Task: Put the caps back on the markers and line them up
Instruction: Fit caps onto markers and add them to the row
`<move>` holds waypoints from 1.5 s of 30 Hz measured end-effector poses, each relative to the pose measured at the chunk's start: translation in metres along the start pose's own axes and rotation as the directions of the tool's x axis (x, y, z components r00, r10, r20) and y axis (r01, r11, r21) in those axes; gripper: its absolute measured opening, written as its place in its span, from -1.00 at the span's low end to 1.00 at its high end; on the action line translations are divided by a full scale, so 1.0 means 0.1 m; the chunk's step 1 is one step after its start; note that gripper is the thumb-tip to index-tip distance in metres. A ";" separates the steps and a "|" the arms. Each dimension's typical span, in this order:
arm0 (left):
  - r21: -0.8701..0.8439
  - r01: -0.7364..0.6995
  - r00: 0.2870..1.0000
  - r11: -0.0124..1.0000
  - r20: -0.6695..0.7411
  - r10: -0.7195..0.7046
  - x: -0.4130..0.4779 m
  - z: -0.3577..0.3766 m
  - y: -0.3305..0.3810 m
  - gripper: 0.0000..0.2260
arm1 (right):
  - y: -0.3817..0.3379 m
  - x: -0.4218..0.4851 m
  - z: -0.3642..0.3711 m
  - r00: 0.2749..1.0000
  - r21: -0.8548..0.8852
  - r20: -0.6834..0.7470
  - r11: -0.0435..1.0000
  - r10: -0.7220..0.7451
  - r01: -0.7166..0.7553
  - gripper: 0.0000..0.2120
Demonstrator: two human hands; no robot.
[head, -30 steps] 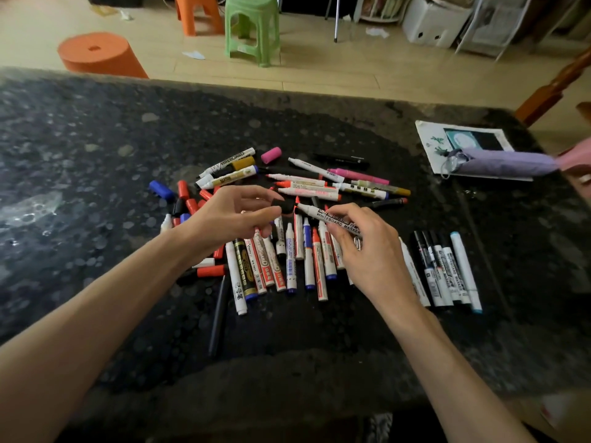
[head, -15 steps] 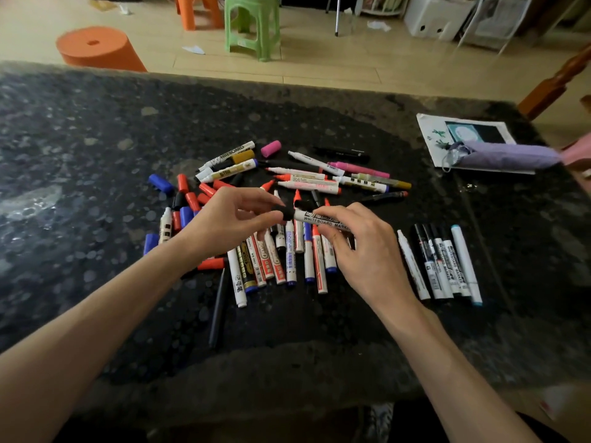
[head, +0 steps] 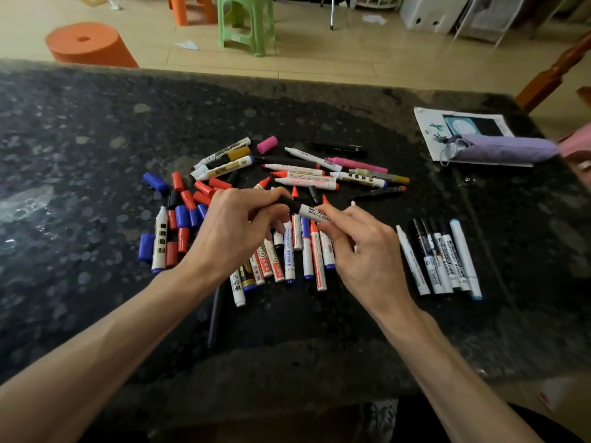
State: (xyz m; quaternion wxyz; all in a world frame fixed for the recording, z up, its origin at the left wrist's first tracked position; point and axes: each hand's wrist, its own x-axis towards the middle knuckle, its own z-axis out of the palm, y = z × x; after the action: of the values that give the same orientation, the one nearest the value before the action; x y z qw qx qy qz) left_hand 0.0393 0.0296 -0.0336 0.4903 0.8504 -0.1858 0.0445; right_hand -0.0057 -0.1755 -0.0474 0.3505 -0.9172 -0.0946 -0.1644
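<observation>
Whiteboard marker [head: 311, 214], right hand [head: 363, 254] holding, left hand [head: 236, 230] now seating black cap [head: 291, 206]

The table [head: 80, 139] is speckled black, with a blue cap [head: 155, 181], pink cap [head: 267, 144] and lilac pouch [head: 502, 148].

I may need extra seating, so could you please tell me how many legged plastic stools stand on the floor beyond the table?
2: a green stool at top centre and an orange stool just left of it, cut off by the frame edge. Others may be out of view.
</observation>
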 end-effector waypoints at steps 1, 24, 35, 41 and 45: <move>0.007 -0.009 1.000 1.000 0.006 0.009 0.00 0.00 0.00 -0.84 | -0.01 -0.02 0.00 1.000 -0.021 -0.002 1.000 0.004 -0.004 -0.69; 0.024 0.151 0.988 0.988 0.025 -0.151 0.05 0.09 0.12 -0.75 | 0.81 -0.02 -0.79 0.737 -0.416 -0.153 0.633 0.659 -0.653 -0.80; 0.123 0.167 0.973 0.978 0.138 -0.184 -0.02 0.27 0.13 -0.73 | 0.86 -0.06 -0.79 0.733 -0.464 -0.010 0.646 0.680 -0.606 -0.89; 0.157 0.172 0.965 0.973 0.174 -0.199 -0.04 0.25 0.08 -0.71 | 0.76 -0.07 -0.68 0.709 -0.563 0.026 0.596 0.705 -0.572 -0.82; 0.059 0.211 0.949 0.976 0.228 -0.219 -0.09 0.29 0.12 -0.75 | 0.56 0.02 -0.68 0.705 -0.322 0.093 0.691 0.703 -0.647 -0.83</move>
State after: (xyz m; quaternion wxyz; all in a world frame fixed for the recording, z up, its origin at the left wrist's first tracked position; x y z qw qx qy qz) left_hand 0.0239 0.0020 -0.0405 0.4525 0.8731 -0.1475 -0.1060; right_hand -0.0033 -0.2625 -0.0336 0.2482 -0.9370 0.2377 0.0627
